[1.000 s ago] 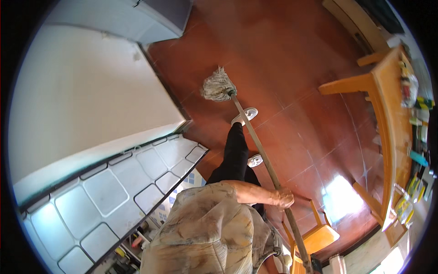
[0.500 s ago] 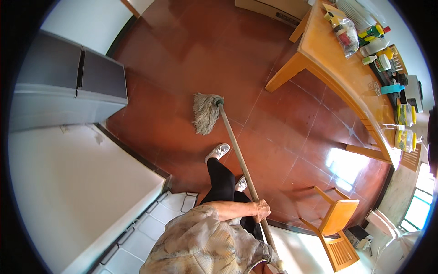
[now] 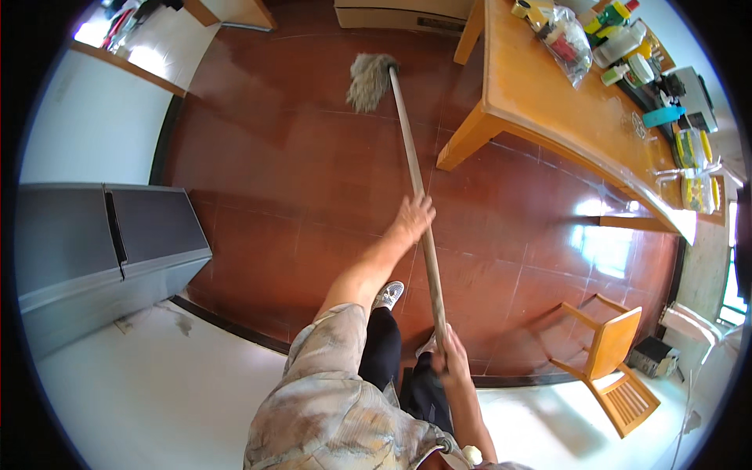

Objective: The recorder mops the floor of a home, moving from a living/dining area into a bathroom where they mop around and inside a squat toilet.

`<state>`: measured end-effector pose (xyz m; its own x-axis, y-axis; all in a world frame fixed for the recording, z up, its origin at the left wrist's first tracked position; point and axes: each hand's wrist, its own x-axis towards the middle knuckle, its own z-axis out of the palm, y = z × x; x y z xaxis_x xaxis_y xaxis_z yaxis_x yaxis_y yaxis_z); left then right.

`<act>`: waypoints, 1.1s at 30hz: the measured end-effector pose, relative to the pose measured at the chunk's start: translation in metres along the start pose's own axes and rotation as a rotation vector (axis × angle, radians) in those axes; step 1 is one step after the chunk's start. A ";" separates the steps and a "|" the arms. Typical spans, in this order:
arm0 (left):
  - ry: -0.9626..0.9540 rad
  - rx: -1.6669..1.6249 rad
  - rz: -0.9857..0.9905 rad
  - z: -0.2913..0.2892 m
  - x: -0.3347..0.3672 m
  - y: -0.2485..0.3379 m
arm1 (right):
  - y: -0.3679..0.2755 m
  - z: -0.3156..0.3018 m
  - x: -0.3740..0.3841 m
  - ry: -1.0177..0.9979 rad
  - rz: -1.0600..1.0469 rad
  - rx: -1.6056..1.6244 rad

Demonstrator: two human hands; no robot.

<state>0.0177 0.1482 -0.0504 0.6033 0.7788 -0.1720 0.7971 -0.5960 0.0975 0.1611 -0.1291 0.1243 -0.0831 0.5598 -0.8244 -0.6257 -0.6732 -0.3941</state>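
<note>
Gripping the mop handle (image 3: 408,141) two-handed: left hand (image 3: 413,218) had its fingers (image 3: 427,210) round it partway along, right hand (image 3: 454,356) was closed on it near the upper end. I had the mop head (image 3: 370,81) on red floor tile (image 3: 290,164), well ahead of the shoes (image 3: 389,295). Widest room was left, tile running to dark skirting (image 3: 166,137). Right was tighter: bench (image 3: 525,86) leg near the handle. Carton (image 3: 395,16) edge stood just beyond the head; grey cabinet (image 3: 157,225) corner sat well left.
</note>
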 end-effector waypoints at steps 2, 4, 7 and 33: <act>-0.136 -0.007 -0.003 -0.027 0.028 -0.026 | -0.017 0.044 0.080 0.088 -0.086 -0.013; 0.009 -0.201 -0.047 -0.042 0.037 -0.034 | -0.052 0.058 0.141 -0.208 -0.085 0.174; 0.180 -0.359 -0.111 -0.056 0.042 -0.038 | -0.095 0.101 0.179 -0.090 -0.114 0.190; -0.731 -0.294 1.193 -0.027 -0.345 0.481 | 0.170 -0.225 -0.558 0.539 0.261 0.150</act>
<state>0.1941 -0.4017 0.0825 0.8277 -0.4788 -0.2925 -0.1381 -0.6791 0.7209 0.2759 -0.6640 0.4258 0.1310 0.0368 -0.9907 -0.7432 -0.6577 -0.1227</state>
